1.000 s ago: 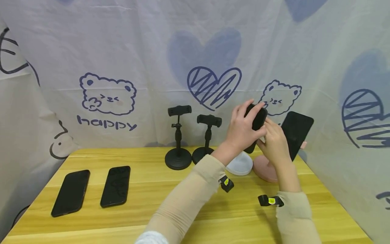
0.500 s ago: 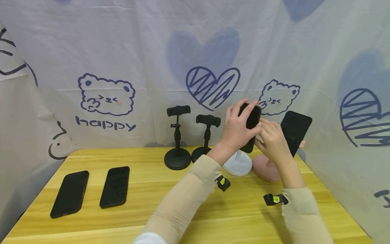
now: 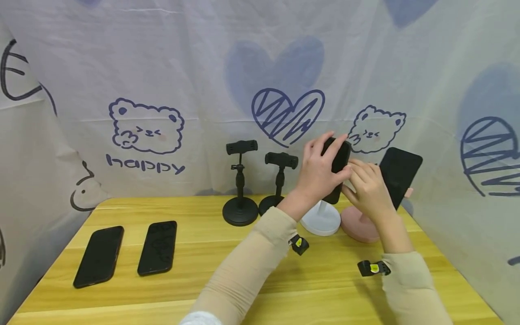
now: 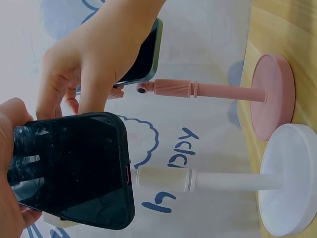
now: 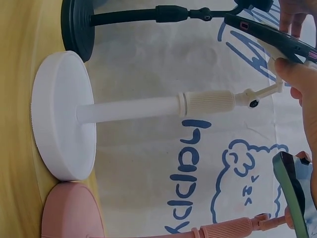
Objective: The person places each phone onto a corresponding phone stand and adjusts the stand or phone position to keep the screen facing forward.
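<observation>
Progress, my read: one stand loaded, one in work, two to go.

Done: the pink stand (image 3: 357,225), nearest the counter's (image 3: 195,253) back right corner, has a black-screened phone (image 3: 400,176) up in its head, tilted, no hand apparently supporting it.

In work: the held phone (image 4: 84,173) is up off the counter at the head of the white stand (image 5: 63,114), which stands by the back edge, just left of the pink one. Left hand (image 3: 317,171) holds the phone, fingers spread over the top part and thumb across the screen side. Right hand (image 3: 369,187) is narrow, fingers bent, pinching at the phone's right edge; can't tell whether it has part of the clamp too. Phone covers most of the clamp, so can't confirm it's seated. I'd count this one as not finished.

Left: tall black stand (image 3: 240,212) and shorter black stand (image 3: 280,176), both at the middle of the back edge, clamps with no phone. Outer flat phone (image 3: 99,256) and inner flat phone (image 3: 157,247) lie screen up toward the counter's left edge, both untouched. Count matches: two phones, two stands.
</observation>
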Tool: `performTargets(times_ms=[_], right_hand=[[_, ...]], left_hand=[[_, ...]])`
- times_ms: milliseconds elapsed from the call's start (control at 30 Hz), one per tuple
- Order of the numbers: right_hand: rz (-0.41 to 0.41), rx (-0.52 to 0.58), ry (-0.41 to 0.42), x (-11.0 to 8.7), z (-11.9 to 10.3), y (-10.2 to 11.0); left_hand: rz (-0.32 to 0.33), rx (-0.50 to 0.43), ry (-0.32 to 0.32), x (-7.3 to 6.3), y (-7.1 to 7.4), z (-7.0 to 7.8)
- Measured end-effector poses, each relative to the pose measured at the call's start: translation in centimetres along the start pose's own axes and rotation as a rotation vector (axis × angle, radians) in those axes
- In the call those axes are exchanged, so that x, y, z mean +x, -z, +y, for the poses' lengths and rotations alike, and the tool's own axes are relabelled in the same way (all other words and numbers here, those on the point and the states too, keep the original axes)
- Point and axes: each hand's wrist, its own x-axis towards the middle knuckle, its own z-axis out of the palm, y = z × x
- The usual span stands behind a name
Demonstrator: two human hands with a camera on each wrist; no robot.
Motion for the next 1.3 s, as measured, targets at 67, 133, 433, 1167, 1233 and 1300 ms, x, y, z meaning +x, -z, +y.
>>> performTargets(times_ms=[67,133,433,1167,1233,1300], right_hand=[[0.002,-0.002,0.007,0.05,-0.03,0.01],[0.002,-0.001,0.009,0.09,-0.08,0.02],[0.008,0.043,0.009,0.28,-0.2,0.15],[0.048,0.077,0.037,0.36,-0.18,-0.04],[0.047,0.076,0.037,0.38,-0.24,-0.11],[0.051,0.077,0.033,0.4,-0.3,-0.17]], left_hand=[[0.003,0.006,-0.004,-0.04,0.06,-0.09],[0.001,0.012,-0.01,-0.07,0.11,-0.14],[-0.006,0.028,-0.03,-0.06,0.24,-0.28],[-0.022,0.098,-0.04,0.08,0.23,-0.42],[-0.016,0.116,-0.041,0.09,0.22,-0.48],[-0.014,0.13,-0.043,0.08,0.24,-0.52]])
